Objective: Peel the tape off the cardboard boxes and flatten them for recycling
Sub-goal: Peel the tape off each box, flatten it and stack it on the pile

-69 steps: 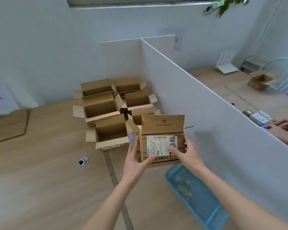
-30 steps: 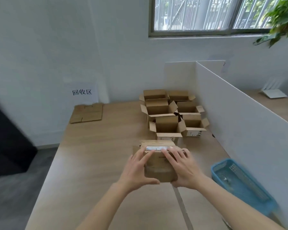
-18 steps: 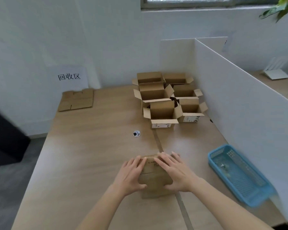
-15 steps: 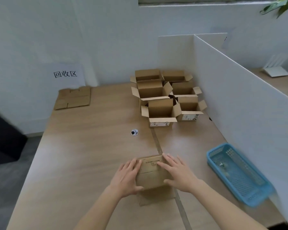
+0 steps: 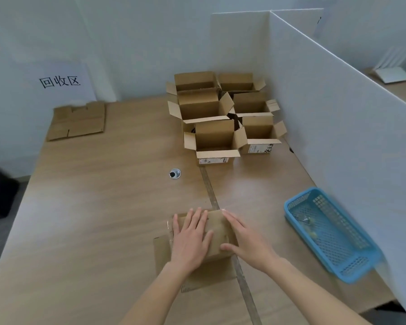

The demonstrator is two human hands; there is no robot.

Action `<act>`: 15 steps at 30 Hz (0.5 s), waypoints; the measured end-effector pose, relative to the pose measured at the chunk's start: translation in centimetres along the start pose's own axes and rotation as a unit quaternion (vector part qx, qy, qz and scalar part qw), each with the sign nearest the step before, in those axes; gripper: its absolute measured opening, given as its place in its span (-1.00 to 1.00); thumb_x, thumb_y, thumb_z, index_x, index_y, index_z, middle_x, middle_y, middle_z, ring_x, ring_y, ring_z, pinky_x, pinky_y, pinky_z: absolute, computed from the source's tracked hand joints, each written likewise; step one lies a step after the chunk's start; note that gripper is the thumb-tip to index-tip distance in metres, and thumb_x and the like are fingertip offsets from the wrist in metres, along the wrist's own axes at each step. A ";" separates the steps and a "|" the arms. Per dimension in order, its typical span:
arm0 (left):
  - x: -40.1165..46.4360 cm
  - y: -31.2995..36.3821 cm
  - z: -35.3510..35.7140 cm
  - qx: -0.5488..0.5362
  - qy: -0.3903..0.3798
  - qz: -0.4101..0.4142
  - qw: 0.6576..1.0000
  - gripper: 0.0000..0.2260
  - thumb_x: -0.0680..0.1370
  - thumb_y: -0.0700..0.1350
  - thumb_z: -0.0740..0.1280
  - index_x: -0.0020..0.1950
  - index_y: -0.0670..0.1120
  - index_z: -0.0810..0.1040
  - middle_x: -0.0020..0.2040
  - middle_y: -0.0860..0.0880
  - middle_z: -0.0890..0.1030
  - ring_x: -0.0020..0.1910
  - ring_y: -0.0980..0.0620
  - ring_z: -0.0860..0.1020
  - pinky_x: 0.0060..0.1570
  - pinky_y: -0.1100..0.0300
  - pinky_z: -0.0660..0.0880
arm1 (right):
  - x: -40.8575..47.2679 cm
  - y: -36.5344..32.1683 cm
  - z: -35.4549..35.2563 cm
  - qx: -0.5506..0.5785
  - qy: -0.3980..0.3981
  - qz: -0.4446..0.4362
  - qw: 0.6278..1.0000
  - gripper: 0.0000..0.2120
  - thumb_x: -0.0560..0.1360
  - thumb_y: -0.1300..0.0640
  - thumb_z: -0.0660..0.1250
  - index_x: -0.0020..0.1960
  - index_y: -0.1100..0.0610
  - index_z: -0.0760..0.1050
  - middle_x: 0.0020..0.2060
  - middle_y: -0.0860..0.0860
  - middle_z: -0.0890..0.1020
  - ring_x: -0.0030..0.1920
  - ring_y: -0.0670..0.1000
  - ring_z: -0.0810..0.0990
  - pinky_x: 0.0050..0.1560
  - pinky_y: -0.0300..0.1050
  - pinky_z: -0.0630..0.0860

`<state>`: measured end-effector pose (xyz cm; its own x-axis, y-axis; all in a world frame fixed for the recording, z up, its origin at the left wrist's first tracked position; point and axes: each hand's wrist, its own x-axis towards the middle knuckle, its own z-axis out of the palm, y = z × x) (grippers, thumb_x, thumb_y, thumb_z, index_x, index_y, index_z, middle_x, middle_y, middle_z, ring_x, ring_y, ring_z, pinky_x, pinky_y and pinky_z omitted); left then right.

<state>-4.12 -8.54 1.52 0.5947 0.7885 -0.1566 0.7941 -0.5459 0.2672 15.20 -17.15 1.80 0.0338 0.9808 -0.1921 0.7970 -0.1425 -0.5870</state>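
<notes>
Since half a second ago the flattened box [image 5: 217,233] has sunk lower under both palms; the left hand [image 5: 192,238] and right hand [image 5: 249,245] press it with straight fingers on the wooden table [image 5: 99,219]. Open boxes [image 5: 220,118] cluster beside the white partition [image 5: 338,127]. The blue basket [image 5: 333,233] holds small scraps, too blurred to identify
</notes>
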 end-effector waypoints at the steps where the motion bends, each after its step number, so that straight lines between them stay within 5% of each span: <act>1: -0.1 0.2 0.4 0.011 0.004 0.001 1.000 -0.39 0.67 0.28 -0.13 0.67 0.05 -0.01 0.68 0.06 -0.03 0.65 0.02 -0.14 0.54 -0.20 -0.33 | -0.3 0.4 0.3 0.015 0.005 0.005 1.000 -0.10 0.45 -0.35 0.36 0.61 -0.20 -0.05 0.58 -0.35 0.04 0.48 -0.17 0.30 0.39 -0.10 0.43; 6: 0.2 0.0 1.1 0.043 0.030 0.014 0.999 -0.30 0.63 0.36 -0.16 0.64 -0.03 0.15 0.61 -0.02 0.24 0.62 -0.12 0.10 0.53 -0.33 -0.15 | -0.5 2.0 0.6 0.106 0.026 0.051 0.993 -0.21 0.40 -0.49 0.30 0.55 -0.32 0.15 0.33 -0.51 0.33 0.30 -0.44 0.35 0.31 -0.23 0.44; 9: 1.0 0.2 1.1 0.043 0.038 0.013 0.998 -0.36 0.62 0.36 -0.08 0.50 -0.03 0.32 0.44 0.00 0.41 0.52 -0.14 0.29 0.47 -0.38 0.03 | 1.1 2.0 0.1 0.105 0.050 0.067 0.991 -0.42 0.51 -0.32 0.34 0.48 -0.20 0.35 0.25 -0.33 0.52 0.20 -0.28 0.50 0.22 -0.08 0.57; 15: 1.2 0.0 1.7 0.068 0.074 0.027 0.995 -0.38 0.64 0.34 -0.08 0.48 -0.05 0.34 0.43 0.01 0.43 0.50 -0.10 0.33 0.46 -0.37 0.09 | 2.7 2.1 -0.2 0.111 0.028 0.042 0.992 -0.49 0.55 -0.16 0.37 0.46 -0.24 0.32 0.12 -0.35 0.51 0.05 -0.20 0.57 0.09 -0.01 0.61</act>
<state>-3.19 -8.07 -0.25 0.6204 0.7843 -0.0009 0.7769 -0.6143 0.1383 17.14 -14.82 0.21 0.1330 0.9692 -0.2074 0.6369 -0.2439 -0.7314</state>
